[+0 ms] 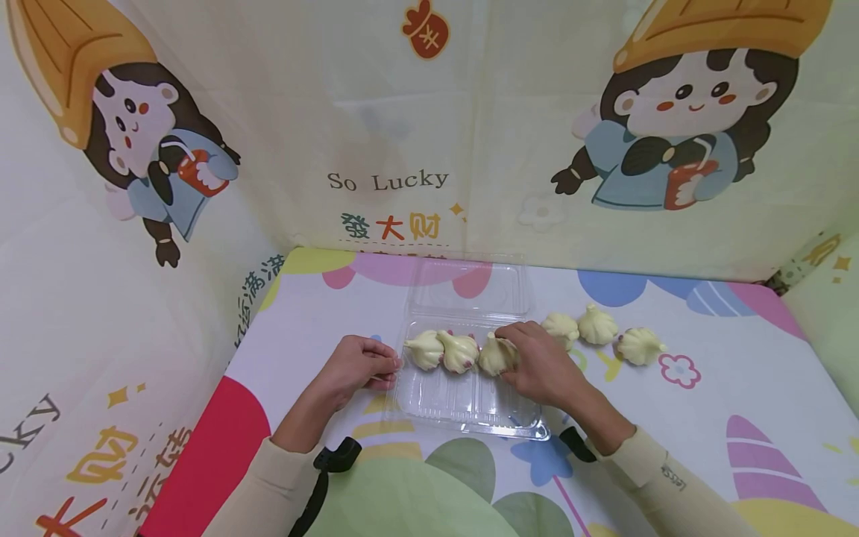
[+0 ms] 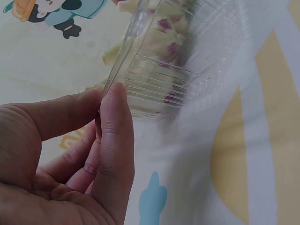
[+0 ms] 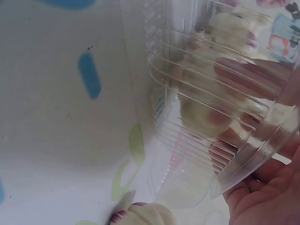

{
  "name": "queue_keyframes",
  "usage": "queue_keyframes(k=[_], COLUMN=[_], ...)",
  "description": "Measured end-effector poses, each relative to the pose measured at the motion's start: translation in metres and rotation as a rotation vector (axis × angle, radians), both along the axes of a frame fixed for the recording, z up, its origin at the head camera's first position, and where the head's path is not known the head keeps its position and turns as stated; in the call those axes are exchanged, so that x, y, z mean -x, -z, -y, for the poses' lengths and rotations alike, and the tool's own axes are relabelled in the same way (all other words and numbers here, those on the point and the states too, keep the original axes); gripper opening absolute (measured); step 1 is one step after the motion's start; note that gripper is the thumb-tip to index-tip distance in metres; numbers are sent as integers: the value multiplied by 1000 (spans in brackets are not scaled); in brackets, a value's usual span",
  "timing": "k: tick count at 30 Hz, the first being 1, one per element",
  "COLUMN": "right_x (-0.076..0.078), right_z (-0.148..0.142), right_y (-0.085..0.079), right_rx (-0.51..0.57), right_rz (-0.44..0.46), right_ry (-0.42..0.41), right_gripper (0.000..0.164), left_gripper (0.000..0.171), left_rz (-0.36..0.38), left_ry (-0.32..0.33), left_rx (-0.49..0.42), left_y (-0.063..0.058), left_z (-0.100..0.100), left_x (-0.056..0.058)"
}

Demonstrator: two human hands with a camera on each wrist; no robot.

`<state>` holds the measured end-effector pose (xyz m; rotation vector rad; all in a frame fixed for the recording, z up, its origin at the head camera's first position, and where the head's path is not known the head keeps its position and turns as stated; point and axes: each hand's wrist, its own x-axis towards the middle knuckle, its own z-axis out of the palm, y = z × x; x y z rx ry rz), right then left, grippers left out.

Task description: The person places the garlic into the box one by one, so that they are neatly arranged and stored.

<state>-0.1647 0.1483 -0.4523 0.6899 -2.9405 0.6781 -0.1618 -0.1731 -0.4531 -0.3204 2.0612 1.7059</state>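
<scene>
A clear plastic clamshell box (image 1: pixel 436 406) lies on the table with its lid (image 1: pixel 470 289) folded back. My left hand (image 1: pixel 356 369) pinches the box's left rim between thumb and fingers; the left wrist view shows that rim (image 2: pixel 123 56) close up. Two pale garlic bulbs, one at the left (image 1: pixel 424 350) and one beside it (image 1: pixel 459 353), sit in the box's back row. To their right, my right hand (image 1: pixel 546 365) grips a third garlic bulb (image 1: pixel 495 356) inside the box. Through the ribbed wall, the right wrist view shows this bulb (image 3: pixel 201 105) against my fingers.
Right of the box, three more garlic bulbs lie on the patterned tablecloth: one behind my right hand (image 1: pixel 560 328), one farther back (image 1: pixel 597 325) and one farthest right (image 1: pixel 640 346). A printed cloth wall (image 1: pixel 496 149) stands behind the table, another at the left.
</scene>
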Motion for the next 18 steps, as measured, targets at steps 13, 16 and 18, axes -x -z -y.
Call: queue_keyframes(k=[13, 16, 18], right_x=[-1, 0, 0], right_z=[0, -1, -2], right_y=[-3, -3, -2], right_rx=[18, 34, 42], right_rz=[39, 65, 74], right_ry=[8, 14, 18], right_gripper=[66, 68, 69], left_gripper=[20, 20, 19], left_rz=[-11, -10, -6], left_ry=[11, 11, 9], left_rx=[1, -1, 0], left_y=[-3, -2, -2], left_z=[0, 0, 0], left_x=[-2, -2, -1])
